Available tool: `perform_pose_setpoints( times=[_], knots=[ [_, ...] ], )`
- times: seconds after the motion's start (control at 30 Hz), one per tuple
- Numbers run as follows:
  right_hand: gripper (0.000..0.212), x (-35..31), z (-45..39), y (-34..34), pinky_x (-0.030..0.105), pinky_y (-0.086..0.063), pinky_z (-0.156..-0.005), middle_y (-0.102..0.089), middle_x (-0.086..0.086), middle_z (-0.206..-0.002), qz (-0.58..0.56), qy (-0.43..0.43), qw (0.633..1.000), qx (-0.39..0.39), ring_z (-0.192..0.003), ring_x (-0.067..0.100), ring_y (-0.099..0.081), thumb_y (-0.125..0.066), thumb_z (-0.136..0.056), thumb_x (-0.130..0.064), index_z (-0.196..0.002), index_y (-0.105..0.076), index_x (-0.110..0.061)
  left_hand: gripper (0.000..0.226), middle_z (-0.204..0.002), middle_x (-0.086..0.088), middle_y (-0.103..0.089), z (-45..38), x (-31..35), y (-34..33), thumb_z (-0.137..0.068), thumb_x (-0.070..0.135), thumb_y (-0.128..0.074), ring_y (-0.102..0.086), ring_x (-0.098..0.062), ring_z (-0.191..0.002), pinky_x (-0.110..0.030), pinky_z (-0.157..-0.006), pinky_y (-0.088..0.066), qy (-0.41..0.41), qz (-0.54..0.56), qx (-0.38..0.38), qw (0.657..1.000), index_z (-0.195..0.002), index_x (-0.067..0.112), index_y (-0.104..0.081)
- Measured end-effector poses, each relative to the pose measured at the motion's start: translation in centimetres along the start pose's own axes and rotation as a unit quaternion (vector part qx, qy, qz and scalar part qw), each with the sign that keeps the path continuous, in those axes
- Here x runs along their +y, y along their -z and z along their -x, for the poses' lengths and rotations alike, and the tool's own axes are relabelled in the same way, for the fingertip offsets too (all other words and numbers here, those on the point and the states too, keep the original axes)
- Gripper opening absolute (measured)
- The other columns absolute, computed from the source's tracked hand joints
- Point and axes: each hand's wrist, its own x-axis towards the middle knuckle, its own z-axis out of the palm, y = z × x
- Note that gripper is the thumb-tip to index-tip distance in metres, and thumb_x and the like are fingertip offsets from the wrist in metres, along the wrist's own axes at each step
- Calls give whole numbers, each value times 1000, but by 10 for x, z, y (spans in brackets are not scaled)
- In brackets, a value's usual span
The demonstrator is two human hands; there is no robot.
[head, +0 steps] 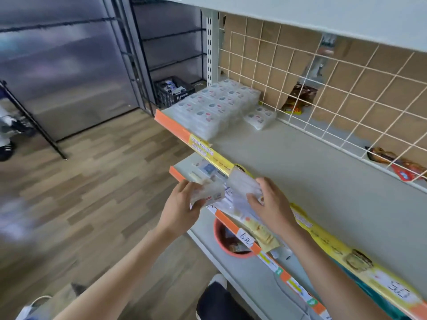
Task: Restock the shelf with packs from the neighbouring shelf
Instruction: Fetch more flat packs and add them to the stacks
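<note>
My left hand (181,204) grips a clear plastic pack (208,192) with a red label, just below the front edge of the grey shelf (300,172). A second clear pack (242,183) sits in the grip of my right hand (269,199), at the shelf's yellow price strip (215,155). Both packs are blurred. Several rows of the same packs (215,107) are stacked at the shelf's left end, with one lone pack (260,116) beside them near the wire grid.
A white wire grid (323,93) backs the shelf, with snack bags (298,98) behind it. Lower shelves hold packets and a red bowl (228,241). A black crate (173,88) stands on the floor by dark racks. A person's shoe (7,151) is at far left.
</note>
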Motion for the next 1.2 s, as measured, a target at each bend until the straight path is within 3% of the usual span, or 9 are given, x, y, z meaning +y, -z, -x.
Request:
perform_pose_setpoints(
  times=[0.17, 0.27, 0.43, 0.6, 0.7, 0.93, 1.0, 1.1, 1.2],
  knots=[
    [30, 10, -60, -27, 23, -27, -61, -56, 16, -87, -18, -20, 999, 39, -75, 32, -56, -57, -79, -24, -96, -55, 1, 26, -102, 1, -51, -57, -14, 7, -83, 10, -64, -53, -21, -92, -25, -72, -39, -1, 0, 7, 1000, -109, 11, -60],
    [30, 16, -91, -36, 26, -33, -66, -57, 16, -91, -24, -32, 996, 85, -82, 30, -53, -60, -76, -19, -100, -58, 0, 27, -101, 1, -52, -95, -16, 9, -82, 9, -64, -54, -21, -92, -28, -72, -42, -45, -8, 3, 999, -109, 12, -61],
    [29, 40, -115, -36, 29, -34, -71, -55, 17, -92, 3, -72, 982, 172, -87, 31, -52, -62, -74, -10, -102, -57, -2, 28, -102, -5, -56, -150, -13, -8, -82, 9, -65, -55, -23, -92, -21, -73, -38, -122, -9, -23, 992, -110, 8, -60],
    [32, 64, -110, -18, 32, -34, -74, -54, 20, -98, 33, -157, 962, 223, -90, 39, -55, -69, -75, -1, -103, -56, 2, 29, -104, -9, -55, -198, 3, -50, -83, 11, -63, -55, -30, -96, -35, -76, -47, -184, 11, -76, 980, -111, 7, -59],
    [33, 76, -96, -7, 34, -41, -75, -53, 20, -100, 55, -220, 948, 223, -91, 39, -54, -68, -76, -3, -106, -57, 1, 28, -105, -9, -55, -217, 16, -80, -85, 10, -61, -57, -30, -98, -34, -77, -47, -210, 38, -120, 970, -112, 7, -59],
    [45, 79, -85, -9, 30, -38, -79, -52, 9, -113, 18, -317, 924, 216, -102, 28, -50, -61, -83, -13, -125, -45, -11, 47, -115, -8, -55, -234, 29, -122, -88, 10, -57, -55, -29, -96, -21, -78, -38, -225, 141, -219, 939, -131, 17, -42],
    [49, 77, -87, -8, 27, -39, -72, -57, 5, -99, -21, -340, 907, 249, -87, 24, -55, -61, -83, -16, -127, -39, -20, 53, -109, -12, -55, -237, 25, -125, -84, 7, -59, -54, -28, -93, -17, -71, -34, -209, 163, -237, 935, -129, 21, -36],
    [47, 77, -87, -6, 27, -39, -64, -57, 5, -73, -41, -361, 889, 278, -69, 21, -55, -61, -84, -19, -125, -39, -22, 51, -119, -4, -48, -240, 20, -129, -83, 3, -59, -54, -21, -99, -13, -74, -34, -216, 193, -236, 927, -120, 30, -35],
    [45, 81, -88, -7, 31, -44, -75, -54, 4, -93, -10, -365, 883, 296, -82, 23, -54, -64, -83, -16, -124, -47, -16, 42, -121, 0, -42, -243, 19, -131, -88, 7, -56, -55, -21, -100, -18, -78, -38, -196, 210, -236, 928, -125, 21, -40]
  ],
)
